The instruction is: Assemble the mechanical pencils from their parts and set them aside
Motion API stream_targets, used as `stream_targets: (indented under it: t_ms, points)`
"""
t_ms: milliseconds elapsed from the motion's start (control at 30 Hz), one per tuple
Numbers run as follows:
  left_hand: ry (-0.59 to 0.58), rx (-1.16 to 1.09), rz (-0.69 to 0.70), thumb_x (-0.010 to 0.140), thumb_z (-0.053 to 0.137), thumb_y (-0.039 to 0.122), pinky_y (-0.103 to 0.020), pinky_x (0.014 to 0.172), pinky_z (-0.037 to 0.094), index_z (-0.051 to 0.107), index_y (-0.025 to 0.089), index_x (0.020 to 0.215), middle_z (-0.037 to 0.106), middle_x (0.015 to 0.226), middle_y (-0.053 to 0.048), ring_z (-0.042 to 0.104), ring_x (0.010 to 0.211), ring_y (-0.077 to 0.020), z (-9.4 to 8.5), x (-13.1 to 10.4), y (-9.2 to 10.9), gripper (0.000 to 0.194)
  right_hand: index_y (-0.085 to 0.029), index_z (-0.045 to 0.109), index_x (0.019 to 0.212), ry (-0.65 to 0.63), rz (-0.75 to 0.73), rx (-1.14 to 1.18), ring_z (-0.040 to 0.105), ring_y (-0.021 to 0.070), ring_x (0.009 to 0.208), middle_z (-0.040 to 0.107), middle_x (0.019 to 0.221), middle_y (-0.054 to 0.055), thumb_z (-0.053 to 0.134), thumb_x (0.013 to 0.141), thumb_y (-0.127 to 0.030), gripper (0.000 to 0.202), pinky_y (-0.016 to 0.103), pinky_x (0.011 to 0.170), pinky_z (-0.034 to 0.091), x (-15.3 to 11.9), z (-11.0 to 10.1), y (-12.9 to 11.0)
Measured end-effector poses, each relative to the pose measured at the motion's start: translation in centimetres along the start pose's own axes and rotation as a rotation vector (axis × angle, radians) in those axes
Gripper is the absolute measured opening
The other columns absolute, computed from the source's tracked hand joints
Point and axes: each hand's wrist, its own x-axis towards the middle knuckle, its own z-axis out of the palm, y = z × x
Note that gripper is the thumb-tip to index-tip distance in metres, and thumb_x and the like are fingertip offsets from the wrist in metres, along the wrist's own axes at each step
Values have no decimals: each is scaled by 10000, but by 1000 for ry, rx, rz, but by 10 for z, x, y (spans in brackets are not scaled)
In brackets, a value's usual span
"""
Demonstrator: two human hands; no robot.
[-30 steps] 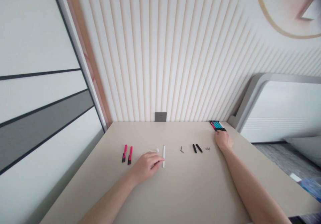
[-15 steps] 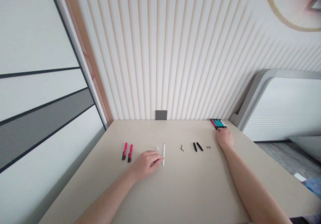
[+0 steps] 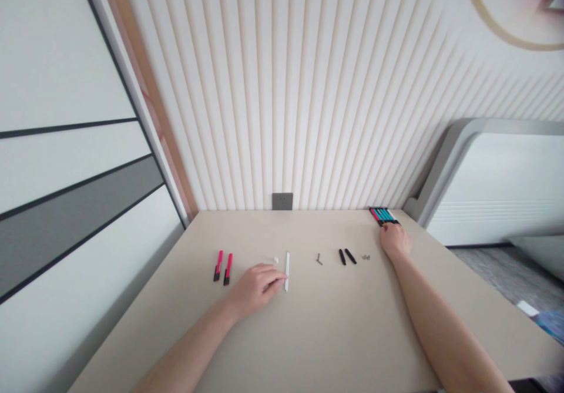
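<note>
My left hand rests on the table with its fingertips at the thin white sticks; its fingers are bent, and I cannot make out a grip. A small white piece lies just beyond its knuckles. At the back right, my right hand is at the near edge of a tray of pink, teal and white pens, its fingers mostly hidden. Two pink pens with black ends lie left of my left hand. Between my hands are small grey parts, two black pieces and tiny grey bits.
The beige table meets a ribbed wall with a dark socket at its back edge. A white panelled cabinet stands on the left. A grey and white headboard is at the right, beyond the table.
</note>
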Motion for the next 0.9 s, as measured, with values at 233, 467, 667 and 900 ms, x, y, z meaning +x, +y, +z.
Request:
stream_targets:
  t_ms: [233,467,667,900]
  points:
    - [6,-12,-2,939,491,229,-275,785,502,699,207,1001,708,861,-40,638,824,-161,1,-1,-1,218,-157,715,992,4,10,-32,630,289,975,660,1088,157,374,932,-277,367,407,832,466,1,1,-1]
    - [15,-7,13,935,496,220,-267,775,503,699,204,994,711,864,-37,641,824,-157,0,0,0,212,-160,713,1003,3,15,-29,630,277,984,661,1083,162,363,934,-268,373,387,823,458,-1,-1,0]
    - [-10,25,6,942,488,233,-282,797,499,693,194,999,710,871,-40,638,834,-163,1,-1,-1,216,-198,680,1105,9,21,-17,624,273,991,652,1114,151,388,933,-294,352,392,822,444,-4,-3,-2]
    - [14,53,-14,930,495,196,-285,830,488,682,211,998,715,928,-27,638,874,-156,-2,-2,-8,200,-209,611,1229,60,4,-3,610,295,1012,654,1135,146,411,922,-303,379,412,842,401,-12,-7,3]
